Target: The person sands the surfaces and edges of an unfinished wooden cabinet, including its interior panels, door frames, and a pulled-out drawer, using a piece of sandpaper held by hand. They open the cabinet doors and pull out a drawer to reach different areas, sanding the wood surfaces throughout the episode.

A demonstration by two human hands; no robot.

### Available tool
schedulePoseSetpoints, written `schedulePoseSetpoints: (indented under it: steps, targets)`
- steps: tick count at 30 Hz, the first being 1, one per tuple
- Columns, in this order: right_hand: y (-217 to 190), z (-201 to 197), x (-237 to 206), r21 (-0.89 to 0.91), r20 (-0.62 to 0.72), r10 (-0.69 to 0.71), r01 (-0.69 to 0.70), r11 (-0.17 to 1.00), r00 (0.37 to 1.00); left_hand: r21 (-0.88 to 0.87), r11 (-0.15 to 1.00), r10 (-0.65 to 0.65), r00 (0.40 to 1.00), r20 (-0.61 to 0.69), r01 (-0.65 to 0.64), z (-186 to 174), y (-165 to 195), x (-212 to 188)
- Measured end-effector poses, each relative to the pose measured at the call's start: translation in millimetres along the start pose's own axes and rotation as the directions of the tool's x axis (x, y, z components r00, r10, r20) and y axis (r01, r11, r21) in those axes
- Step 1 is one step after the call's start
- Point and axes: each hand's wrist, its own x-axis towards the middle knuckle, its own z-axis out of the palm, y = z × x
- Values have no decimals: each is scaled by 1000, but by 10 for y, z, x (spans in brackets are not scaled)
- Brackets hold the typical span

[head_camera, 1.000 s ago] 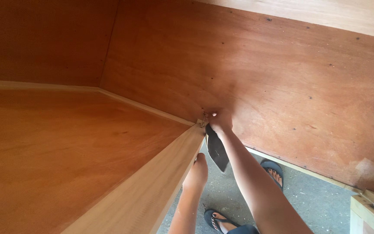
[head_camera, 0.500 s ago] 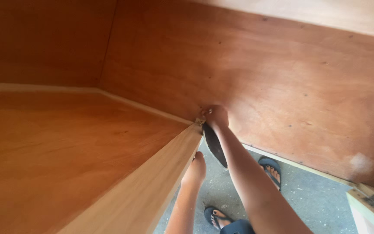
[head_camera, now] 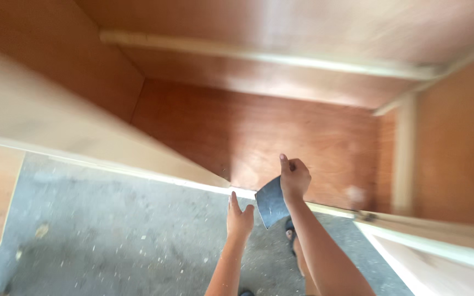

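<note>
My right hand is raised in front of a reddish-brown plywood cabinet panel and grips a flat dark grey scraper blade, which hangs down from my fingers. My left hand is just below and to the left, fingers together and pointing up, close to the pale wooden front edge of the cabinet. It holds nothing. The view is blurred by motion.
The cabinet has a pale shelf rail across the top and a pale upright strip at the right. A grey concrete floor with dust specks lies below. A light board edge runs at the lower right.
The view has swung sharply, now showing the cabinet's inside and the floor. My right hand has pulled the scraper back from the corner joint, and my left hand has risen beside it.
</note>
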Motion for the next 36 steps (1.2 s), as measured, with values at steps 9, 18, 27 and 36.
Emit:
schedulePoseSetpoints:
  steps: [9,18,27,36]
  targets:
    - [-123,-2557,-1199,238,-318,109,-32,971,942,-38,921,384,891,243,-387,-181,1139,-1624]
    - [320,-4755,-2104,633,-389,413,-87,769,824,-513,712,689,618,378,-480,178,1991,-3750]
    - [414,-6307,-2515,785,-324,298,79,614,898,-627,430,897,387,214,-650,548,2694,-5076]
    - [1081,-8000,-2183,404,-914,336,442,801,227,-393,514,857,439,269,-762,840,3175,-5693]
